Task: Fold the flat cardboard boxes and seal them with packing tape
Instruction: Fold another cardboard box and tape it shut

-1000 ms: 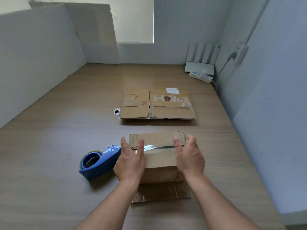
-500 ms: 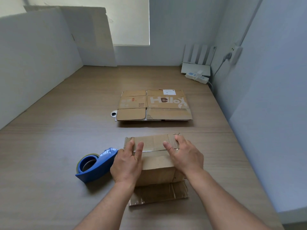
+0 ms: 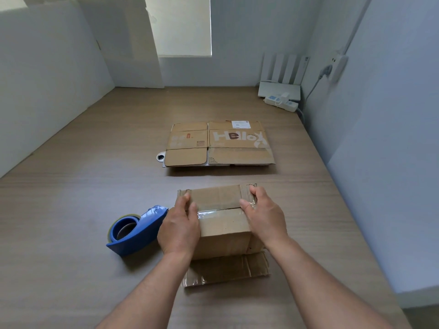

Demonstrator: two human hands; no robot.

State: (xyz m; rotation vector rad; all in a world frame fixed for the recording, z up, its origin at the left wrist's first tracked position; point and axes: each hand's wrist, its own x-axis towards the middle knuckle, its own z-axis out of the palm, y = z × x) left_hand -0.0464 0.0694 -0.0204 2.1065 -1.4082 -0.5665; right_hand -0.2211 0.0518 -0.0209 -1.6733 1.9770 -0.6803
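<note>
A small folded cardboard box (image 3: pixel 222 224) stands on the wooden table in front of me, with clear tape across its top seam and a loose flap lying flat at its near side. My left hand (image 3: pixel 179 227) presses on the box's left top edge with fingers laid over the tape. On the right top edge rests my right hand (image 3: pixel 262 216), fingers curving over the corner. A blue tape dispenser (image 3: pixel 133 230) lies on the table just left of the box. Farther back is a stack of flat cardboard boxes (image 3: pixel 219 144), the top one printed "Hello".
The wooden table (image 3: pixel 83 186) is walled in by white panels on the left, back and right. A white router and a power strip (image 3: pixel 281 103) sit in the far right corner. A small metal object (image 3: pixel 161 157) pokes out at the flat stack's left.
Both hands have slid along the taped seam: inward at first, then back out to the box's left and right top edges. The dispenser has not moved.
</note>
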